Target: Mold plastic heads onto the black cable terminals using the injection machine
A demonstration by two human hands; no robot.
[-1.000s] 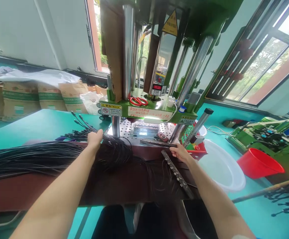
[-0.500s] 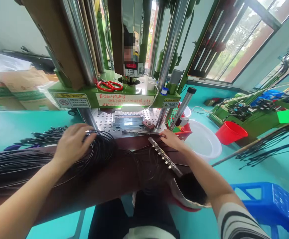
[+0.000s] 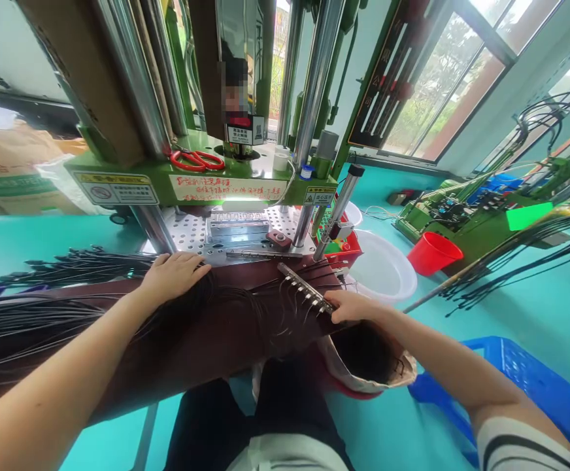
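Observation:
My left hand (image 3: 174, 278) rests on the coiled bundle of black cables (image 3: 205, 291) at the bench's back edge, its fingers stretched out and the thumb apart. At the near end of a slotted metal bar (image 3: 304, 288), my right hand (image 3: 351, 306) has its fingers closed round the bar. Small light connector ends stick out along one side of that bar, with thin cables trailing from them. A second metal bar (image 3: 260, 255) lies along the front of the machine's perforated plate (image 3: 184, 229). Behind it sits a metal mould block (image 3: 238, 229).
The green press (image 3: 133, 186) with steel columns stands ahead, red scissors (image 3: 197, 160) on its ledge. More black cables (image 3: 34, 327) cover the brown bench (image 3: 226, 337) on the left. A fabric-lined bin (image 3: 334, 363) is beneath my right forearm; a white tub (image 3: 405, 275) and blue stool (image 3: 530, 373) stand right.
My right hand has moved from the bar's far end by the plate to its near end. My left hand has shifted slightly right and flattened over the cables. The view has turned slightly right.

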